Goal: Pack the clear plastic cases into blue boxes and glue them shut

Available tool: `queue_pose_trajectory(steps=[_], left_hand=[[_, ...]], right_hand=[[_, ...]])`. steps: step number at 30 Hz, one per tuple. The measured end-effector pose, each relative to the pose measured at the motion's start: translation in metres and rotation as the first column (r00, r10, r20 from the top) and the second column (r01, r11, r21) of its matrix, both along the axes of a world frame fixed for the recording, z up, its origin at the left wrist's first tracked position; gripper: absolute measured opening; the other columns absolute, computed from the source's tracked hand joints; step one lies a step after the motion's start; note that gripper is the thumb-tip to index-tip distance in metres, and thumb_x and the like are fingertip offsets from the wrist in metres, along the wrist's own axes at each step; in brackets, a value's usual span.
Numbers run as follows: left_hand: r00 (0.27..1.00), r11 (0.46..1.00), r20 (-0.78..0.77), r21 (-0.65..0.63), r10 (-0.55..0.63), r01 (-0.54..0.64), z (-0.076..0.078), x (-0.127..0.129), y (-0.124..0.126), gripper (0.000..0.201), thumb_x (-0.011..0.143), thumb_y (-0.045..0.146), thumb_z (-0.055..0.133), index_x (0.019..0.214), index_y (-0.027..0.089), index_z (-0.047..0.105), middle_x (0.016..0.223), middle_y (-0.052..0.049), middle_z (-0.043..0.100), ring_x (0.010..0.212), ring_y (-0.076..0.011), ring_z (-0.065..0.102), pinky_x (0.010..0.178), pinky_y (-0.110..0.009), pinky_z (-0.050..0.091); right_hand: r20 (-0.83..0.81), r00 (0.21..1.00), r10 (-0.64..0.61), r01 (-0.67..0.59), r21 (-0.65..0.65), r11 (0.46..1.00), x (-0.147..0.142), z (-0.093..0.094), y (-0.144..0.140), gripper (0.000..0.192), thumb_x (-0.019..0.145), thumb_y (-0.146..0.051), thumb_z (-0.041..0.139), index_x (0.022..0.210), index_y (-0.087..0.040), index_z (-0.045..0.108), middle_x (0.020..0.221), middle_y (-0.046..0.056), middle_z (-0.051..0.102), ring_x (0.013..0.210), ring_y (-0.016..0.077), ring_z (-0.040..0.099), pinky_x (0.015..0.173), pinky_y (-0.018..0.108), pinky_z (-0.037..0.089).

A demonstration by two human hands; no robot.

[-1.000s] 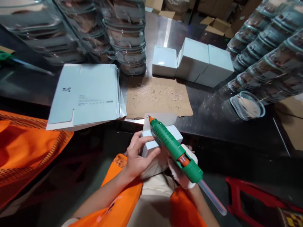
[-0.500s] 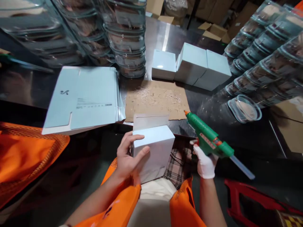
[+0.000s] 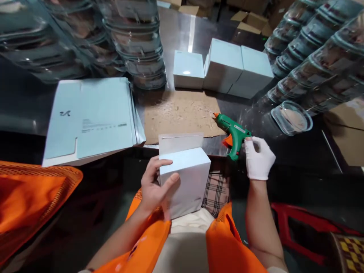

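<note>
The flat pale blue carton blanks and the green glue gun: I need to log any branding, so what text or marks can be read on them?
Stack of flat pale blue carton blanks: a dark squiggle logo and lines of small print, too blurred to read.
Green glue gun by the white-gloved right hand: a label, unreadable.
Pale blue folded box in the left hand: small mark, illegible.

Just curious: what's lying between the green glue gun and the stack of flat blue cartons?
In the head view, a glue-spotted cardboard sheet lies between the glue gun and the flat cartons.
</note>
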State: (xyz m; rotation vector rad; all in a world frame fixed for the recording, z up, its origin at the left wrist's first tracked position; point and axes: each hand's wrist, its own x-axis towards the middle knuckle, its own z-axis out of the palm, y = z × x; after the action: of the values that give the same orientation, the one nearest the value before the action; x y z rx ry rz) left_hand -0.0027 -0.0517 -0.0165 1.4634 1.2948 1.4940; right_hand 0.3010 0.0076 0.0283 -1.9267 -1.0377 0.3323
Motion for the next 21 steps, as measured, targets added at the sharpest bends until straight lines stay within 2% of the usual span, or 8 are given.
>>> queue_pose_trajectory(steps=[2, 4, 6, 9, 12, 14, 19, 21], left_hand=[[0.998, 0.998, -0.019, 0.028, -0.054, 0.055, -0.001, 0.001, 0.002, 0.028, 0.087, 0.042, 0.084, 0.104, 0.023, 0.074, 0.110, -0.004, 0.069, 0.101, -0.0204, 0.069, 0.083, -0.029, 0.055], [0.995, 0.993, -0.025, 0.061, -0.102, 0.103, -0.002, 0.001, 0.002, 0.029, 0.085, 0.042, 0.086, 0.104, 0.024, 0.074, 0.108, -0.004, 0.070, 0.103, -0.0216, 0.069, 0.087, -0.031, 0.055], [0.990, 0.988, 0.028, 0.071, -0.139, 0.136, -0.004, -0.002, 0.003, 0.030, 0.084, 0.043, 0.087, 0.103, 0.024, 0.074, 0.107, -0.005, 0.070, 0.102, -0.0219, 0.069, 0.085, -0.031, 0.054], [0.972, 0.985, 0.157, 0.044, -0.173, 0.168, -0.006, -0.007, 0.003, 0.030, 0.085, 0.047, 0.084, 0.101, 0.024, 0.073, 0.107, -0.005, 0.070, 0.096, -0.0211, 0.069, 0.081, -0.030, 0.054], [0.975, 0.986, 0.150, 0.058, -0.162, 0.155, -0.006, -0.008, 0.004, 0.032, 0.083, 0.047, 0.087, 0.098, 0.022, 0.074, 0.109, -0.007, 0.071, 0.098, -0.0231, 0.071, 0.081, -0.033, 0.056], [0.978, 0.982, 0.100, 0.079, -0.182, 0.174, -0.005, -0.007, 0.004, 0.032, 0.082, 0.047, 0.088, 0.098, 0.022, 0.075, 0.109, -0.008, 0.072, 0.099, -0.0245, 0.072, 0.082, -0.034, 0.058], [0.984, 0.982, 0.040, 0.089, -0.172, 0.168, -0.009, -0.003, 0.004, 0.031, 0.085, 0.047, 0.086, 0.099, 0.022, 0.074, 0.138, -0.013, 0.066, 0.126, -0.0308, 0.067, 0.099, -0.040, 0.055], [0.982, 0.986, 0.113, 0.093, -0.151, 0.140, -0.014, -0.001, 0.005, 0.037, 0.086, 0.048, 0.085, 0.111, 0.026, 0.070, 0.139, -0.013, 0.065, 0.126, -0.0299, 0.068, 0.101, -0.040, 0.055]], right_hand=[[-0.245, 0.939, 0.243, -0.230, 0.081, 0.970, -0.029, -0.002, -0.014, 0.045, 0.082, -0.056, 0.078, 0.110, -0.020, 0.076, 0.106, 0.009, 0.079, 0.097, 0.0255, 0.075, 0.086, 0.039, 0.061], [-0.502, 0.758, 0.416, -0.437, 0.082, 0.896, -0.055, -0.007, -0.020, 0.055, 0.075, -0.049, 0.086, 0.120, -0.021, 0.073, 0.117, 0.009, 0.077, 0.102, 0.0244, 0.074, 0.090, 0.039, 0.060], [-0.685, 0.604, 0.408, -0.486, 0.088, 0.869, -0.069, -0.015, -0.019, 0.059, 0.067, -0.039, 0.091, 0.121, -0.022, 0.071, 0.114, 0.007, 0.076, 0.101, 0.0223, 0.072, 0.091, 0.037, 0.060], [-0.858, 0.406, 0.314, -0.463, 0.104, 0.880, -0.071, -0.024, -0.017, 0.061, 0.062, -0.031, 0.091, 0.119, -0.024, 0.069, 0.105, 0.003, 0.077, 0.094, 0.0196, 0.073, 0.083, 0.031, 0.059], [-0.921, 0.264, 0.286, -0.472, 0.134, 0.871, -0.070, -0.026, -0.019, 0.049, 0.072, -0.048, 0.083, 0.112, -0.023, 0.073, 0.102, 0.004, 0.078, 0.090, 0.0212, 0.074, 0.076, 0.030, 0.060], [-0.911, 0.264, 0.318, -0.502, 0.152, 0.851, -0.074, -0.023, -0.021, 0.045, 0.078, -0.058, 0.077, 0.106, -0.022, 0.075, 0.099, 0.005, 0.079, 0.091, 0.0234, 0.074, 0.078, 0.033, 0.061], [-0.785, 0.469, 0.405, -0.560, 0.090, 0.823, -0.081, -0.019, -0.024, 0.051, 0.069, -0.051, 0.095, 0.107, -0.021, 0.078, 0.098, 0.004, 0.081, 0.093, 0.0270, 0.075, 0.085, 0.038, 0.061], [-0.694, 0.486, 0.531, -0.627, 0.146, 0.765, -0.073, -0.018, -0.026, 0.054, 0.077, -0.066, 0.087, 0.109, -0.022, 0.080, 0.105, 0.006, 0.081, 0.099, 0.0288, 0.075, 0.092, 0.042, 0.060]])
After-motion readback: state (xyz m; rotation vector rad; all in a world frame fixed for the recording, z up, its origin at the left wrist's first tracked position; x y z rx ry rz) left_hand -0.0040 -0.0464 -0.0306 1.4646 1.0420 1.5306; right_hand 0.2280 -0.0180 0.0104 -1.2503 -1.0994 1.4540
